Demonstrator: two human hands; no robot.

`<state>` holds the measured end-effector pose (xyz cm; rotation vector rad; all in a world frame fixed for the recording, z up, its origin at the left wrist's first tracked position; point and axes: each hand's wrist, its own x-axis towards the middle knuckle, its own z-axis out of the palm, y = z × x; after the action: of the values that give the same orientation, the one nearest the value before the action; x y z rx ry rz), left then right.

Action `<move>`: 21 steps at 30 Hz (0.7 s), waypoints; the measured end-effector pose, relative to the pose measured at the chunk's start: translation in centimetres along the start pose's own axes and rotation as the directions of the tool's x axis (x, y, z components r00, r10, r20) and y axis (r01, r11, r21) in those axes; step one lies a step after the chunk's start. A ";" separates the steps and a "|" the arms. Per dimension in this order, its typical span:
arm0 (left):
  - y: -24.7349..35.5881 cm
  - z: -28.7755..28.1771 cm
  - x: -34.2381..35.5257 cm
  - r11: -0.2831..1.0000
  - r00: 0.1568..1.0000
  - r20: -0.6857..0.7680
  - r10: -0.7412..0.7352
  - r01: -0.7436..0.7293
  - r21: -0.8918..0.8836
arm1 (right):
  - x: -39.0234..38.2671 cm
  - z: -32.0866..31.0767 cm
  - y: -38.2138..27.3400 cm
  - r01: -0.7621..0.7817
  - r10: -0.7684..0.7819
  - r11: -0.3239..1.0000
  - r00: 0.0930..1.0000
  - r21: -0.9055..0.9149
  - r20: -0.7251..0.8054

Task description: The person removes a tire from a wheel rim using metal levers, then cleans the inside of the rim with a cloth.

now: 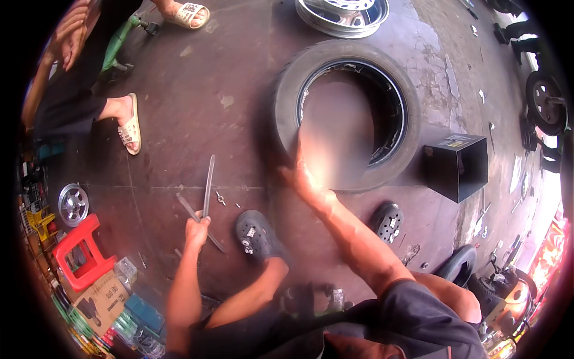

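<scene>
A black scooter tyre [287, 102] lies flat on the dark floor in front of me. My right hand [302, 173] reaches to its near sidewall, fingers spread and blurred, touching the rubber. My left hand [196, 230] is closed around the end of a long flat metal tyre lever [208, 185] that points away from me. A second lever [194, 212] lies crossed under it on the floor. My feet in black perforated clogs [257, 234] stand near the tyre.
A silver wheel rim [344, 15] lies beyond the tyre, a black box [457, 166] to its right. Another person in beige sandals [128, 125] sits at upper left. A red stool [84, 251], small rim [73, 204] and cartons crowd the left; scooter parts line the right.
</scene>
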<state>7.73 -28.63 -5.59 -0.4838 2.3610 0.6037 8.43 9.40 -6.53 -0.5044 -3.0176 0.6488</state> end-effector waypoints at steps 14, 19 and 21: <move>-6.7 4.5 -8.5 0.979 0.919 -0.340 0.198 -0.201 0.028 | 3.2 -33.0 -3.3 -0.237 0.050 0.679 0.959 0.695 0.279; -15.4 4.6 -10.0 0.967 0.927 -0.363 0.097 -0.175 -0.188 | -1.6 -38.9 -0.3 -0.488 0.020 0.046 0.873 0.872 0.487; -17.9 2.9 -10.0 0.949 0.906 -0.406 0.119 -0.224 -0.222 | -4.5 -35.9 1.1 -0.567 0.052 0.064 0.824 0.821 0.565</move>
<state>25.07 -40.05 -6.22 -0.5564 2.7349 0.9941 15.89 23.20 26.11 -0.9595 -1.7432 2.7554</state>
